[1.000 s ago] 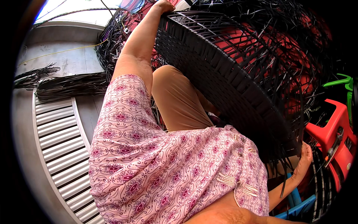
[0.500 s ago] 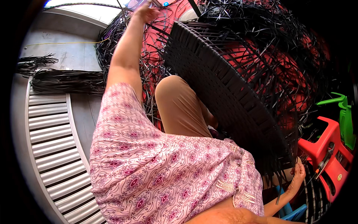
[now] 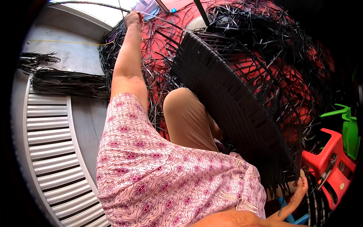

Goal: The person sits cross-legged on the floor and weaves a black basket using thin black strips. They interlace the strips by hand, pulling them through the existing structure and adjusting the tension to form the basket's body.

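The left hand is curled closed around a thin dark plastic strip, which runs rightward from that grip toward the tilted black woven panel. The right hand bends its fingers at the panel's lower corner; whether they pinch it, I cannot tell.

Black, woven, ridged plastic panel shows matt; thin black plastic strips flash glossy; moulded red plastic seat shines smooth; slatted silver metal rack gleams; patterned pink cloth garment, softly dull!
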### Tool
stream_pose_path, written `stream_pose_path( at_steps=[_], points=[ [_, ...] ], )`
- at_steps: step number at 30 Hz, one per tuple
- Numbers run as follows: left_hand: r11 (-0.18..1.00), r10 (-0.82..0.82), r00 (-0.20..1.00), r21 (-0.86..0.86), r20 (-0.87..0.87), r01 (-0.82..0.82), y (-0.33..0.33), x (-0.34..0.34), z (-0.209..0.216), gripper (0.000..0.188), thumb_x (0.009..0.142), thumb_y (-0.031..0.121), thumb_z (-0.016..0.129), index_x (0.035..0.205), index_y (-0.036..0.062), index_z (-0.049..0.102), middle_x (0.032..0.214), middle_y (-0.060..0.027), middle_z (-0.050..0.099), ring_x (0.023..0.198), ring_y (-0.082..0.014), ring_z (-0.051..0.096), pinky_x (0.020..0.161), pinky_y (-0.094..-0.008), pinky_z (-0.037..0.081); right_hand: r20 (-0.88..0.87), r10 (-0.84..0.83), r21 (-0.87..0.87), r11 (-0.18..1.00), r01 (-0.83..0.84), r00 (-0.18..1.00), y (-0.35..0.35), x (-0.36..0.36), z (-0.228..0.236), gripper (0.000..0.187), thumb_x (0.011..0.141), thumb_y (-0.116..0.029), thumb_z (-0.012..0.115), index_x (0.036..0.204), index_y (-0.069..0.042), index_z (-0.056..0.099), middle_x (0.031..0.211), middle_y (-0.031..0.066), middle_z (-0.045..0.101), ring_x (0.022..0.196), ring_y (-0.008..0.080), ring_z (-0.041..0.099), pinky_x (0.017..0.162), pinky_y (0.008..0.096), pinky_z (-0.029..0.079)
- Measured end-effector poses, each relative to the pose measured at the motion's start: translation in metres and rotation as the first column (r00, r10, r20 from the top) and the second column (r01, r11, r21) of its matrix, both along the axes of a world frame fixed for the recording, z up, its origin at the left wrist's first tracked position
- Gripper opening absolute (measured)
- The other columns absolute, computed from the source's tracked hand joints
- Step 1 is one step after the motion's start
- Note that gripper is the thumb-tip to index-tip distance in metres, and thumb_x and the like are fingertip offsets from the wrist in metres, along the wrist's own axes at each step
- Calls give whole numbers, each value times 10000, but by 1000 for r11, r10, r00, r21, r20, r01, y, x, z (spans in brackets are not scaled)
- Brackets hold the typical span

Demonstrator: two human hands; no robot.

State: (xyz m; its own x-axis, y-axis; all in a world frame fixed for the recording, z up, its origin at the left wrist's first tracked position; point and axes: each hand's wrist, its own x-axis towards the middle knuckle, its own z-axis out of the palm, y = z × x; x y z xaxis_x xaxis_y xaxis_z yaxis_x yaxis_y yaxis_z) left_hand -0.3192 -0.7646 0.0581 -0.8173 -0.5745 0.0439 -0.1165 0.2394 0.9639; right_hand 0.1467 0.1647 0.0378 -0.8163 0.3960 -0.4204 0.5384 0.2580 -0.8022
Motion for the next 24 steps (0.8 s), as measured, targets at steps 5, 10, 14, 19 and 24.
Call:
stream_pose_path(
  at_steps=[5, 10, 14, 19, 24],
  points=[
    [912, -231, 958, 381, 171, 152, 82, 22, -39, 666, 957, 649, 454, 851, 38, 696, 730, -70, 681, 634, -214, 631, 629, -365, 539, -23, 0, 62, 998, 1, 1000, 8, 0, -7, 158, 921, -151, 636, 965, 1, 638, 776, -3, 580, 672, 76, 502, 639, 237, 417],
    [836, -511, 807, -49, 295, 547, 181, 82, -59, 406, 969, 443, 608, 1011, 59, 732, 839, 3, 693, 771, -97, 598, 752, -268, 461, -74, 48, 67, 997, -43, 996, 12, 0, -11, 181, 935, -190, 662, 971, -13, 645, 765, -25, 556, 678, 70, 483, 638, 216, 394],
    [843, -536, 819, 77, 202, 533, 192, 89, -50, 355, 970, 388, 625, 1070, 68, 741, 846, 33, 686, 704, -72, 582, 685, -249, 446, -36, 47, 103, 994, -43, 998, 9, -1, -7, 171, 936, -173, 647, 981, -9, 645, 775, -20, 564, 687, 70, 490, 646, 218, 400],
    [874, -483, 855, 42, 189, 484, 200, 93, -45, 326, 960, 375, 644, 1007, 74, 759, 797, 71, 639, 724, -39, 530, 689, -229, 417, -45, 57, 98, 994, -52, 997, 1, -2, 1, 177, 930, -153, 624, 993, 12, 635, 832, 9, 604, 729, 86, 524, 683, 241, 435],
    [886, -435, 882, -90, 181, 456, 216, 108, -33, 287, 922, 343, 700, 967, 65, 756, 771, 66, 634, 715, -39, 531, 670, -221, 415, -13, 82, 98, 992, -80, 997, -1, -4, 5, 175, 934, -145, 611, 1003, 15, 626, 838, 6, 595, 751, 86, 516, 707, 240, 432]
  ],
)
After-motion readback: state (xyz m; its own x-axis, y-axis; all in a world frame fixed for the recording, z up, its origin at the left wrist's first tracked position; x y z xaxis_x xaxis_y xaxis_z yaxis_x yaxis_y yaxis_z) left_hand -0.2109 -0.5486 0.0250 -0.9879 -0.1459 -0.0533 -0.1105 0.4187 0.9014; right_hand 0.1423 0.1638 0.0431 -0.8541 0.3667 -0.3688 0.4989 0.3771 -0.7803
